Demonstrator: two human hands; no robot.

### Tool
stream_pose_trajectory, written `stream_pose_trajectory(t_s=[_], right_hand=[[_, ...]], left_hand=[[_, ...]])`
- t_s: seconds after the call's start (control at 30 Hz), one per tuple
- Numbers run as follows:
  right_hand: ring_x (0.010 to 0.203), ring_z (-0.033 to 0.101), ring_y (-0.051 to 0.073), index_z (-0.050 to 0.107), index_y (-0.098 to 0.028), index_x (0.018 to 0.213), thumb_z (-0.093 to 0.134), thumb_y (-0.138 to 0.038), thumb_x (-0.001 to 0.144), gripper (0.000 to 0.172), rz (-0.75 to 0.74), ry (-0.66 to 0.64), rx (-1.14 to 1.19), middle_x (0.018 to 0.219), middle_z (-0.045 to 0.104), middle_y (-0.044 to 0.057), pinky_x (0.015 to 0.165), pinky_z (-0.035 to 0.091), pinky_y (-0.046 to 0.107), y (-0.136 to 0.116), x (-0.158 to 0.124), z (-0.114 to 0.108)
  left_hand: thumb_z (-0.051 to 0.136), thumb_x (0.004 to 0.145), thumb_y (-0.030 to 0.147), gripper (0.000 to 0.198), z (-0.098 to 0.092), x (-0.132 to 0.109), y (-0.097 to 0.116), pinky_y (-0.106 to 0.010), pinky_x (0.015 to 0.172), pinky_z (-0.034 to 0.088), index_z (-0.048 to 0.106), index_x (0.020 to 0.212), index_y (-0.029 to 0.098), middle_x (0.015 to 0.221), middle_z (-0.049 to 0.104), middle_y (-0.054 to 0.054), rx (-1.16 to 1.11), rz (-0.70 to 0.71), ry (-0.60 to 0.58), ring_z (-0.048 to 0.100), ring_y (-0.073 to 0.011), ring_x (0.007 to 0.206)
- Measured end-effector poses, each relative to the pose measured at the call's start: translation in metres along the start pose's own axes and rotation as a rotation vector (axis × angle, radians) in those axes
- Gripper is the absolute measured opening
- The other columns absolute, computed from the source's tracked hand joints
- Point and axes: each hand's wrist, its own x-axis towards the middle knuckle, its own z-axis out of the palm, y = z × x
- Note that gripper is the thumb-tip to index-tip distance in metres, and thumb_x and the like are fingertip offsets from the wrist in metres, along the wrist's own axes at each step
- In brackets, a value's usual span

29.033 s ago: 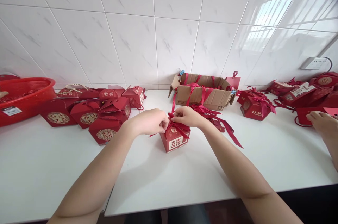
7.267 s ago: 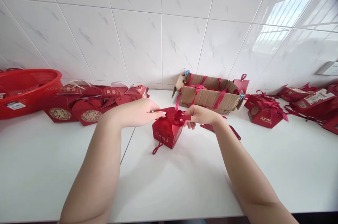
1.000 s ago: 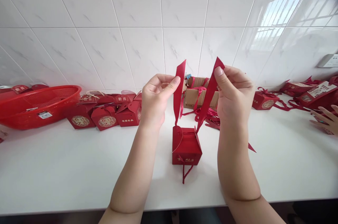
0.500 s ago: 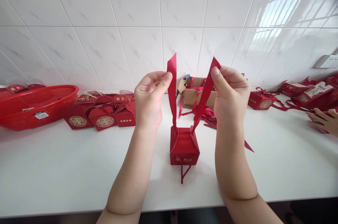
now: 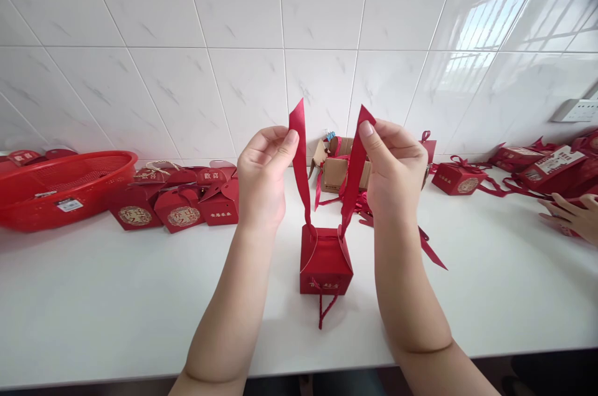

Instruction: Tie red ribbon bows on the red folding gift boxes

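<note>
A small red gift box (image 5: 326, 259) stands upright on the white table, its top flaps drawn together. A red ribbon (image 5: 301, 178) runs through the top, with both ends pulled upward. Between thumb and fingers, my left hand (image 5: 266, 169) pinches the left end of it. My right hand (image 5: 397, 165) pinches the other end in the same way, so the two strands rise in a narrow V. Gold lettering marks the front of the box, and a red twisted cord (image 5: 322, 309) hangs there in a loop onto the table.
Left stand several red gift boxes (image 5: 182, 212) beside a red plastic basket (image 5: 70, 187). Behind my box is a cardboard box (image 5: 334, 175) with ribbons. Tied boxes (image 5: 460, 177) and a heap of red packaging (image 5: 551, 165) lie right, near another person's hand (image 5: 572, 215). A tiled wall (image 5: 243, 91) closes the back.
My right hand has moved left with its ribbon end, and the two ends are somewhat closer together. My left hand is nearly still. The box stays in place.
</note>
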Motion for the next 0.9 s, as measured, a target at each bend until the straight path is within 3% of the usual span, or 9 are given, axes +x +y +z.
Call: stream_pose_trajectory(t_s=[0.37,0.9], right_hand=[[0.091,0.067,0.021,0.068,-0.026,0.082,0.07,-0.034,0.076,0.01,-0.007,0.006,0.003,0.08,0.069,-0.001,0.073,0.058,0.036,-0.006,0.007,-0.008],[0.09,0.068,0.02,0.068,-0.028,0.082,0.069,-0.036,0.077,0.01,0.006,-0.028,-0.011,0.081,0.069,-0.002,0.077,0.058,0.038,-0.011,0.007,-0.011]], left_hand=[[0.074,0.074,0.029,0.013,0.004,-0.001,-0.005,-0.026,0.083,0.05,0.066,0.08,0.022,0.084,0.064,0.0,-0.019,0.014,-0.045,0.061,-0.0125,0.083],[0.077,0.07,0.033,0.017,0.006,-0.002,-0.003,-0.025,0.075,0.052,0.066,0.077,0.022,0.083,0.067,0.0,0.014,-0.053,-0.025,0.064,-0.0142,0.084]])
